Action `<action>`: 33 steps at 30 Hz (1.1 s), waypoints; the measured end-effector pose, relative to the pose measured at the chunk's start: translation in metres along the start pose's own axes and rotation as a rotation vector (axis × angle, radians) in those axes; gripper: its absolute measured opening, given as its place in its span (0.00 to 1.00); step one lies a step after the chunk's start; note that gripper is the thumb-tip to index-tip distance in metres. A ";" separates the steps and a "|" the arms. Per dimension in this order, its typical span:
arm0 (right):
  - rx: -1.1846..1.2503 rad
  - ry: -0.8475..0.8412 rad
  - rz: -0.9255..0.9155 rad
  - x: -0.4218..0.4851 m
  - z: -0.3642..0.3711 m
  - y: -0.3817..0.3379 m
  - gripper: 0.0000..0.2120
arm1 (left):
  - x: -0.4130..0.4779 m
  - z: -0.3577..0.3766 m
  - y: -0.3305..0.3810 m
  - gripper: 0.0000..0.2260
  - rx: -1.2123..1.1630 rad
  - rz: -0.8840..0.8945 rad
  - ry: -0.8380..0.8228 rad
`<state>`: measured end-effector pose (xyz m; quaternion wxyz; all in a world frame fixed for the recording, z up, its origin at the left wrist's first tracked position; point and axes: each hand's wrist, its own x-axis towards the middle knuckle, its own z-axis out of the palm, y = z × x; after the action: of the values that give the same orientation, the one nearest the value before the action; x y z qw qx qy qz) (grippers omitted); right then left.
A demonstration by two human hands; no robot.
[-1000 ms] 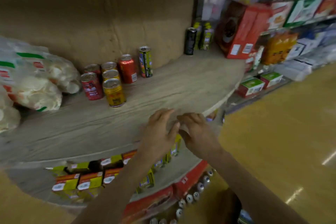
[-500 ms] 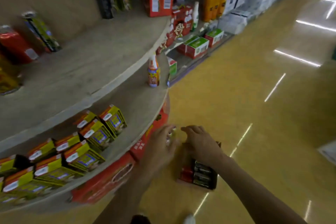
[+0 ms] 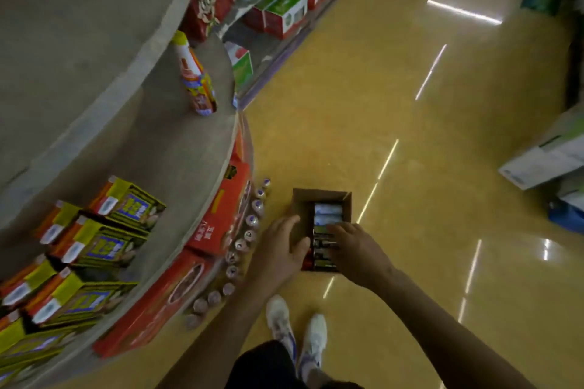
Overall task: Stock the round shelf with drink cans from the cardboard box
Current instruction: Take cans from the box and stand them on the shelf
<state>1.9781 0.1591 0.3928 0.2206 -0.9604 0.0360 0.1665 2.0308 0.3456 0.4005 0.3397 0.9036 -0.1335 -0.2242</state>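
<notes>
Drink cans (image 3: 327,214) are laid on their sides in the cardboard box (image 3: 320,195), long axes running across it. The box is set on the floor (image 3: 426,246) just beside the round shelf (image 3: 186,151). The left hand (image 3: 281,246) is held with spread fingers at the box's left wall. The right hand (image 3: 355,246) is stretched over the cans; a grip cannot be told.

floor (image 3: 410,174): glossy yellow | light: white strip reflections (image 3: 463,12) | far shelving (image 3: 268,50): red-green boxes (image 3: 286,11) | right: pale cartons (image 3: 543,161)
</notes>
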 end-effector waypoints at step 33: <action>0.043 -0.311 0.032 0.265 0.401 0.240 0.24 | 0.262 0.319 -0.291 0.24 0.015 -0.157 -0.205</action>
<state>2.0716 0.1190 -0.1350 0.2416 -0.9173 0.0203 0.3158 2.1244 0.2792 -0.0912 0.2988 0.8861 -0.0979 -0.3405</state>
